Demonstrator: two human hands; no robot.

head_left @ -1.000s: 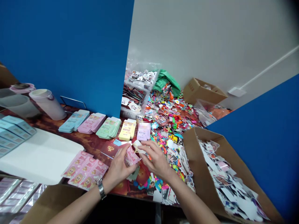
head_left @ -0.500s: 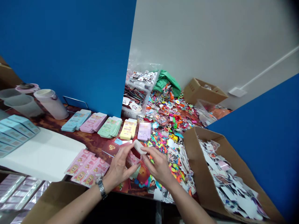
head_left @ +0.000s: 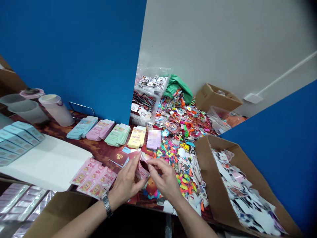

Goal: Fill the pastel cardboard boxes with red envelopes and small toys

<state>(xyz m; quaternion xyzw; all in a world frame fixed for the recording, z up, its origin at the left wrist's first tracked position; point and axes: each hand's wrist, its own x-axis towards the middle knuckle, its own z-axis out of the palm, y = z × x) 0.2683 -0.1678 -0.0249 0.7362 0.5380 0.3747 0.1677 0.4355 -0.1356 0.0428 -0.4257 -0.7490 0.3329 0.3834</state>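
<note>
Between my hands is a small pink box [head_left: 143, 170] with its top open and a dark inside. My left hand [head_left: 127, 180] is closed round its left side, thumb at the lower front. My right hand [head_left: 164, 177] pinches the right edge of its opening with thumb and index finger. Left of my hands, several flat pink boxes [head_left: 95, 178] lie overlapping. Behind them stand a row of folded box stacks: blue [head_left: 81, 128], pink [head_left: 100, 129], green [head_left: 117, 135], yellow [head_left: 137, 136] and purple [head_left: 153, 139]. Dark red cards [head_left: 120, 158] lie just beyond my left hand.
Colourful small trinkets [head_left: 184, 127] cover the table's right part. A cardboard box [head_left: 208, 178] of stickers stands at the right. Assembled blue boxes [head_left: 18, 142] sit at the left by a white board [head_left: 54, 165]. Blue partitions [head_left: 74, 53] rise behind.
The white end flap that showed at the box's top is no longer visible, and its dark opening shows more. My right fingers have moved slightly left along the edge.
</note>
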